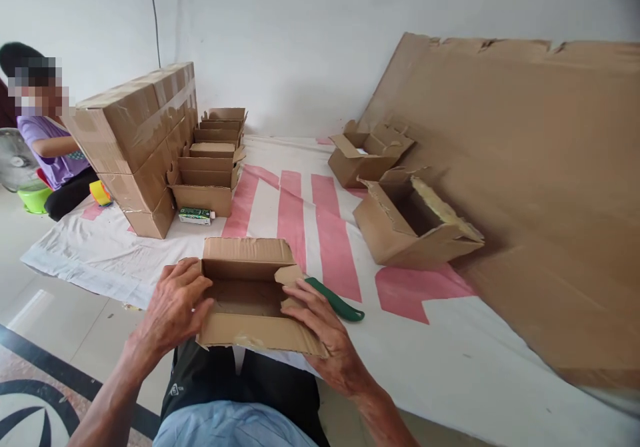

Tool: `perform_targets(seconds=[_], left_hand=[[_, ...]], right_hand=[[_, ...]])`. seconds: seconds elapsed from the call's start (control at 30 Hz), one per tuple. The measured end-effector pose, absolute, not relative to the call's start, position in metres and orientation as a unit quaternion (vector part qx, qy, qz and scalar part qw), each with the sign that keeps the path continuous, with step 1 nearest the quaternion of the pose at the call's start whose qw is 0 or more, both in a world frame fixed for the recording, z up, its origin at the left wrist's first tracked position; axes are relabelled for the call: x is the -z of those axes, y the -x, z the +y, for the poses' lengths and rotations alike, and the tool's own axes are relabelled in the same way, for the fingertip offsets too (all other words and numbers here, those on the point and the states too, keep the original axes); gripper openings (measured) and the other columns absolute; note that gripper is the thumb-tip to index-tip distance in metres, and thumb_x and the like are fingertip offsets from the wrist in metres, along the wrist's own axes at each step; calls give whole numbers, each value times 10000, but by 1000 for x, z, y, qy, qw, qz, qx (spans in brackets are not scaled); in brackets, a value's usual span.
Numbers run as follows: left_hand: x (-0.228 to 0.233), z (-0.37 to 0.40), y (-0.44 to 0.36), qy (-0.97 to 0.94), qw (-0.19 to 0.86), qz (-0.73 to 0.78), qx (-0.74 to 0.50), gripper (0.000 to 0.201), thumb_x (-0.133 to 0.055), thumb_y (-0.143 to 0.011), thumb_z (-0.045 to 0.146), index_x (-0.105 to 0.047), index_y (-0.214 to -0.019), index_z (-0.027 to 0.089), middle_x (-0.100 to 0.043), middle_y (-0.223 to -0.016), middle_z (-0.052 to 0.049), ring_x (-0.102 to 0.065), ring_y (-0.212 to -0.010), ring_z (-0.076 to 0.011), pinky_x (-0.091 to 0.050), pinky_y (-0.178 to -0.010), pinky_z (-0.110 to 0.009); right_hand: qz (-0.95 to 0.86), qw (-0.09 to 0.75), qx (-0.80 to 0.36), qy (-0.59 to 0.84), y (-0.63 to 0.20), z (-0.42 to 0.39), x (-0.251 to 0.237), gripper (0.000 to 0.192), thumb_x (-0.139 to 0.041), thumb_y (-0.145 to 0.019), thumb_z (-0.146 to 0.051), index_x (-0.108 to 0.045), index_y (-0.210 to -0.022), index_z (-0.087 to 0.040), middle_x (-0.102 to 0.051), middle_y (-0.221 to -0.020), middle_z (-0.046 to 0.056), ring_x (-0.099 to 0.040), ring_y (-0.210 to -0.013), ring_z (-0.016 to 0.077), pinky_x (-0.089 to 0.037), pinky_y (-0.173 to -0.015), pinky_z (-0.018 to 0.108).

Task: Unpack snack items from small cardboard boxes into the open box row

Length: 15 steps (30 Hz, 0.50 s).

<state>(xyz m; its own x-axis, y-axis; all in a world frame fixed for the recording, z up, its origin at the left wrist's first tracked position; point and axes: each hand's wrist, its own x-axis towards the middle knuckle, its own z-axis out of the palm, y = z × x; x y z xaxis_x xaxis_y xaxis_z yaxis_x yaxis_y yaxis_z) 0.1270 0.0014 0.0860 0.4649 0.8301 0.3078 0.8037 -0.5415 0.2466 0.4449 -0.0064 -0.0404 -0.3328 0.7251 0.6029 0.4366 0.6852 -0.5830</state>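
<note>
- The thing in hand is an open carton (237,295) at the lower middle of the frame, by the near edge of the cloth-covered table (500,360), right in front of the person.
- The left hand (177,300) grips the carton's left end, fingers bent along the rim and thumb near the front corner.
- The right hand (325,334) clasps the right end, fingers laid over the wall beside a small end flap (290,275) that leans inward; its thumb cannot be seen.
- The far flap (250,250) stands up and the near flap (260,332) is spread toward the person, so the step in hand seems to be steadying and shaping the carton while its top is unclosed.
- The next move, by judgement, calls for an even hold at both ends, with the side flaps kept from catching or creasing.
- A green curved object (345,306) lies just beyond the right fingers, partly hidden by them; it could get in the way of a slide to the right.
- Two more open cartons stand right of centre, the nearer one (395,230) in front of a large cardboard sheet (540,187).
- At the upper left, taped boxes (137,134) are stacked beside a row of open cartons (205,190).
</note>
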Motion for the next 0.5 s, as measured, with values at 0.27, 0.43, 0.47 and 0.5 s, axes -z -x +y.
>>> perform_targets(seconds=[0.27,0.43,0.47,0.5], left_hand=[[-79,-1,-113,-856,18,477,-198,50,-664,-993,236,-708,-1015,231,-762,-1054,-76,-708,-1140,-308,-544,-852,-411],[-68,-5,-120,-852,46,481,-203,216,-761,-966,405,-716,-1077,225,-715,-1099,-88,-693,-1050,-296,-549,-840,-417],[-66,-7,-122,-851,45,483,-200,245,-771,-958,420,-716,-1093,223,-708,-1108,-92,-687,-1057,-303,-550,-847,-425],[-64,-8,-123,-851,42,486,-196,275,-783,-948,434,-715,-1106,220,-703,-1122,-98,-681,-1072,-313,-550,-851,-434]], right_hand=[[-685,476,-253,490,-473,-5,15,308,-529,-1068,-290,-716,-1312,-290,-690,-1495,102,-649,-1412,296,-554,-1197,512],[-669,450,-211,553,-459,13,-13,470,-726,-974,-469,-652,-1401,-287,-657,-1480,125,-631,-1395,347,-567,-1166,547],[-684,429,-198,556,-451,17,-14,554,-768,-936,-467,-624,-1442,-292,-637,-1509,131,-601,-1430,368,-537,-1195,580],[-699,407,-186,558,-442,20,-14,633,-804,-897,-452,-597,-1474,-294,-617,-1535,139,-573,-1458,389,-515,-1211,610]])
